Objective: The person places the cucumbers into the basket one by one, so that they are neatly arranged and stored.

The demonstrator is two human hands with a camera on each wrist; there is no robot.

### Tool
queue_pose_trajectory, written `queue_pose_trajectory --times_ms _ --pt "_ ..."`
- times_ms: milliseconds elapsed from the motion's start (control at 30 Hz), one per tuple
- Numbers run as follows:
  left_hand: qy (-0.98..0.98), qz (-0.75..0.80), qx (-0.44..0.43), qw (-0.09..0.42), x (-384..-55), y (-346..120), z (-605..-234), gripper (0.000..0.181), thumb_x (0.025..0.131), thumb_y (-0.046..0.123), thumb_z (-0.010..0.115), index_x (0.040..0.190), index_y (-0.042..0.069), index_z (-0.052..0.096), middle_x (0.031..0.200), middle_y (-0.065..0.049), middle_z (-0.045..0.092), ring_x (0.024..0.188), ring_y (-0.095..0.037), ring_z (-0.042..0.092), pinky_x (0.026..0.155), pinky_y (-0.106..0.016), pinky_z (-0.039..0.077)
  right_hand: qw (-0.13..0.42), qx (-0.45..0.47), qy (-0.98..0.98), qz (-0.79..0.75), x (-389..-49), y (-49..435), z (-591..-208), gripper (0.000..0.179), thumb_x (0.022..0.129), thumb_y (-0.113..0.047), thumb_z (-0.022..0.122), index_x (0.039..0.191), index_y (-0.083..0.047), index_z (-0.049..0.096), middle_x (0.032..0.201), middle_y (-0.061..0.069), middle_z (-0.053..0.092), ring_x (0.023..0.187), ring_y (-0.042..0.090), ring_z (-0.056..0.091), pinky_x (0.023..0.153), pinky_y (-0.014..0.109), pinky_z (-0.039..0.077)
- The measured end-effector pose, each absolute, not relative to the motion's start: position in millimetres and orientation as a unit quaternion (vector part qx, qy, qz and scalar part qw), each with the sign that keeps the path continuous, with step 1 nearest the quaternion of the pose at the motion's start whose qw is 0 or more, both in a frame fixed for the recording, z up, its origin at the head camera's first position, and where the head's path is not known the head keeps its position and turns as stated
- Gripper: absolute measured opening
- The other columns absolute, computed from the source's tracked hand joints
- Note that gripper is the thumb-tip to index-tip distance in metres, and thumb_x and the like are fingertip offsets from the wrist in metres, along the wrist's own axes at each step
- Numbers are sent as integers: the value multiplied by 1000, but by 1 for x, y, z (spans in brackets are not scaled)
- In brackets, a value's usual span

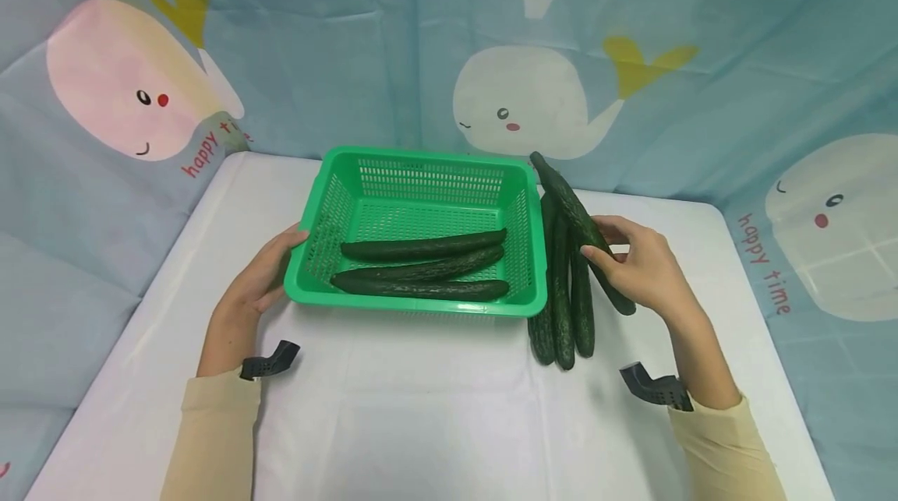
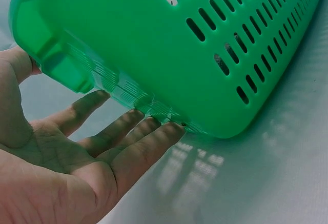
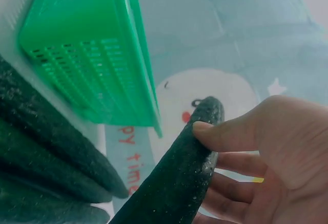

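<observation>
My left hand (image 1: 270, 271) grips the left end of a green plastic basket (image 1: 421, 308). The thumb reaches its rim while the fingertips (image 2: 171, 129) touch the outer wall in the left wrist view. Three cucumbers (image 1: 424, 248) lie lengthwise in the near half of the basket. On the right, my right hand (image 1: 641, 263) holds another cucumber (image 1: 578, 220) between thumb and fingers. This cucumber slants over three more cucumbers (image 1: 563, 322) beside the basket's right end. In the right wrist view the thumb (image 3: 225, 134) presses near one tip of the held cucumber (image 3: 174, 178).
A white cloth (image 1: 435, 407) covers the table. Behind it and at both sides hangs a blue curtain (image 1: 316, 57) printed with whales, close to the basket's far edge. A dark bracket (image 1: 270, 361) is worn on the left wrist and another bracket (image 1: 655, 386) on the right.
</observation>
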State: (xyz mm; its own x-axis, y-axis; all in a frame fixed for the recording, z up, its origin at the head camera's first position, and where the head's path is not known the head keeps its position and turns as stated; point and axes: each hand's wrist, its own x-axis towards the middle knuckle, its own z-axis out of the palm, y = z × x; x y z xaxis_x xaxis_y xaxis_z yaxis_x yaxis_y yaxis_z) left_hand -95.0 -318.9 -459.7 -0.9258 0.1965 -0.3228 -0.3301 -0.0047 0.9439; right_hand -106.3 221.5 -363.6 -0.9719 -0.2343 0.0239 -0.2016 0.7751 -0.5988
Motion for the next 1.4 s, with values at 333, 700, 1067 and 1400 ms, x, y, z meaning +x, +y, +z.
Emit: queue_pose_trajectory --times_ms 333,700,1067,1400 --pt "675 714 -46 182 -96 -315 -463 76 112 48 44 171 10 15 138 7 54 119 -2 66 97 -23 62 27 -165 933 -318 -115 198 -349 48 102 -17 72 147 -4 60 137 21 70 123 40 67 99 58 62" --pt "678 710 -48 182 -98 -314 -465 75 112 48 44 171 11 15 145 3 50 121 -1 64 97 -21 61 35 -215 939 -268 -123 169 -335 48 100 -21 75 145 -9 62 135 14 71 108 33 69 87 52 57" --pt "680 706 -42 195 -97 -316 -464 76 113 48 42 171 11 11 159 -11 39 123 -1 61 97 -20 61 34 -261 932 -250 -123 141 -332 50 100 -20 76 146 -11 62 139 10 69 109 30 70 84 47 58" --pt "685 703 -56 183 -96 -320 -463 77 112 49 42 171 11 12 168 -23 28 119 2 64 96 -19 61 33 -300 928 -219 -139 114 -323 48 101 -21 74 147 -13 63 141 8 69 112 28 71 81 48 60"
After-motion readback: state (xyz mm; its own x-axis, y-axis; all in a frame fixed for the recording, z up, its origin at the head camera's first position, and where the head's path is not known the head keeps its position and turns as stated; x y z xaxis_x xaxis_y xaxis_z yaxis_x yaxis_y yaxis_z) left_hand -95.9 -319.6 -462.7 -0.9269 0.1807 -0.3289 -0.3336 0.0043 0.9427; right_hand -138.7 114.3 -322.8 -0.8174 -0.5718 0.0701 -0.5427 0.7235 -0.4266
